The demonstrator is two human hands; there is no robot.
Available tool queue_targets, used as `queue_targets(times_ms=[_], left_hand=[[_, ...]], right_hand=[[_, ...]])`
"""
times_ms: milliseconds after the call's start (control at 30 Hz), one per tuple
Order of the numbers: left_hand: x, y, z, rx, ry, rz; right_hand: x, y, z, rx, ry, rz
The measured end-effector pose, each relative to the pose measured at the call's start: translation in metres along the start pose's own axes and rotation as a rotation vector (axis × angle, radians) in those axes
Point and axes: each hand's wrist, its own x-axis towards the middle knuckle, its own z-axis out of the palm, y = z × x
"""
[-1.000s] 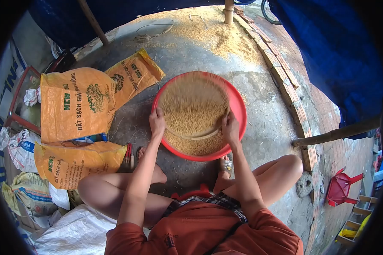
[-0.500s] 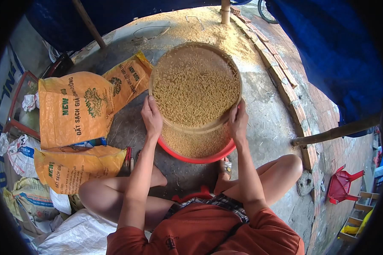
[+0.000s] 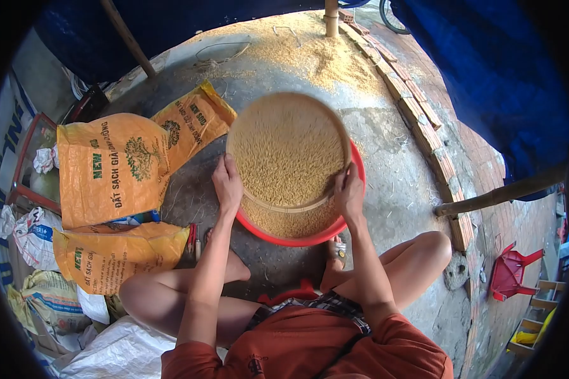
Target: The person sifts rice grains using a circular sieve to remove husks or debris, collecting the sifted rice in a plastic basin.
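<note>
A round, shallow winnowing basket [image 3: 284, 107] is held between my two hands, its near half covered with unhusked rice grain [image 3: 287, 170]. My left hand [image 3: 227, 182] grips its left rim, fingers wrapped beneath. On the right rim my right hand [image 3: 349, 192] is closed in the same way. Below the basket a red basin [image 3: 291, 240] rests on the floor, partly hidden, with more grain [image 3: 287, 220] showing at its near side. The grain in the basket is blurred by motion.
Orange printed sacks [image 3: 110, 167] lie on my left, with white bags [image 3: 36, 237] beyond them. Loose grain or husks [image 3: 335, 57] are scattered at the back. A brick edging [image 3: 433, 142] runs along the right, near a wooden pole [image 3: 499, 194] and a red plastic stool [image 3: 511, 271].
Both hands have drawn the winnowing basket slightly nearer and changed its tilt. The grain has gathered towards its near side. More of the basin's right rim shows.
</note>
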Motion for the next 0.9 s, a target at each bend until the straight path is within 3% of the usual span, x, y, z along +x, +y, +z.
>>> queue_targets(times_ms=[100, 167, 300, 367, 433, 500, 533, 633, 700, 767, 833, 900], left_hand=[[0.003, 0.021, -0.004, -0.087, 0.065, 0.085], [0.002, 0.012, -0.002, -0.062, 0.088, 0.115], [-0.015, -0.093, 0.028, 0.131, -0.068, 0.003], [-0.026, -0.12, 0.032, 0.123, -0.321, -0.498], [-0.028, -0.118, 0.026, 0.025, -0.314, -0.641], [-0.015, -0.127, 0.014, -0.067, -0.313, -0.623], [-0.01, -0.132, 0.012, -0.288, -0.267, -0.645], [-0.007, -0.103, 0.011, -0.155, -0.305, -0.681], [-0.02, -0.066, 0.021, 0.112, -0.348, -0.527], [-0.038, -0.079, 0.038, 0.395, -0.212, -0.065], [-0.045, -0.09, 0.041, 0.276, -0.185, -0.125], [-0.049, -0.103, 0.039, 0.162, -0.153, -0.183]], right_hand=[[0.004, -0.01, -0.003, 0.003, 0.136, -0.075], [0.006, 0.002, 0.006, -0.025, 0.118, -0.059], [-0.007, 0.053, 0.027, -0.163, -0.037, 0.034], [-0.012, 0.055, 0.026, -0.127, -0.135, 0.139], [-0.016, 0.049, 0.03, -0.09, -0.232, 0.235], [-0.021, 0.036, 0.037, 0.006, -0.185, 0.148], [-0.018, 0.026, 0.035, 0.151, -0.235, 0.272], [-0.008, 0.031, 0.032, 0.32, -0.222, 0.417], [-0.005, 0.079, 0.043, 0.185, -0.263, 0.416], [-0.013, 0.101, 0.044, -0.29, -0.113, 0.188], [-0.017, 0.088, 0.039, -0.263, -0.104, 0.266], [-0.018, 0.08, 0.039, -0.204, -0.11, 0.179]])
